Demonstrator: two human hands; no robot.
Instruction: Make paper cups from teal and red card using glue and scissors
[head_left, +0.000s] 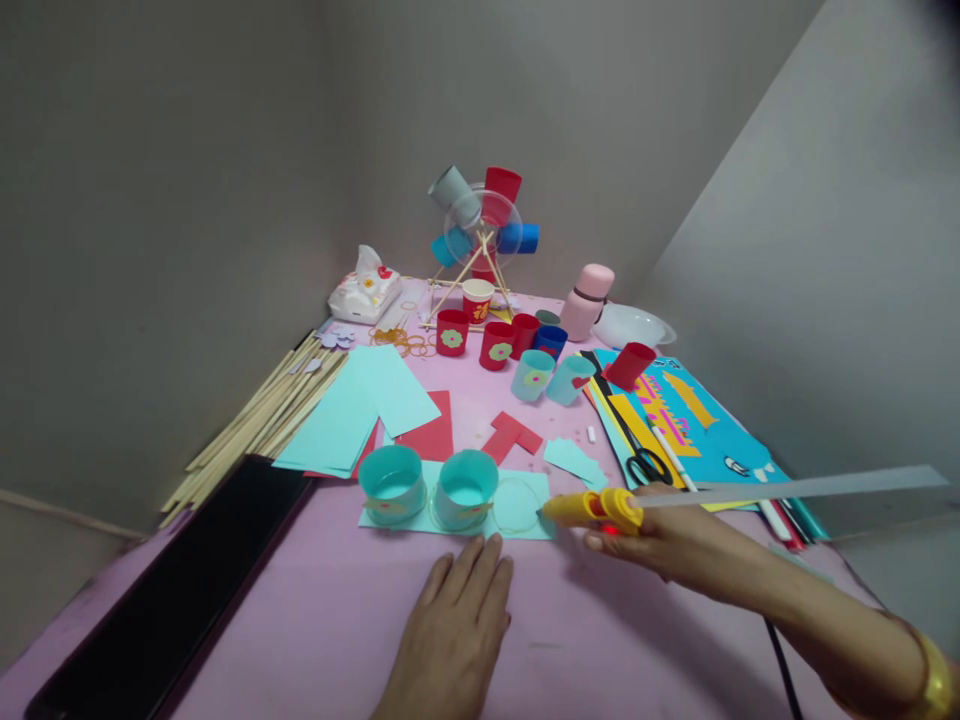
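My left hand (457,620) lies flat on the pink table (300,620), fingers stretched out, just below a light blue paper sheet (525,525). Two light blue paper cups (391,483) (466,487) stand on that sheet, beside a clear round ring (516,503). My right hand (660,535) is closed on a yellow glue gun (592,507). Its nozzle points left at the sheet's right edge. A long grey strip (817,487) runs right from the same hand.
Black scissors (645,462) and pens lie on coloured paper at right. Red, blue and teal cups (495,345) stand mid-table before a cup wheel on sticks (480,225). Wooden sticks (262,415) and a black slab (172,590) line the left edge. A pink bottle (586,300) stands at back.
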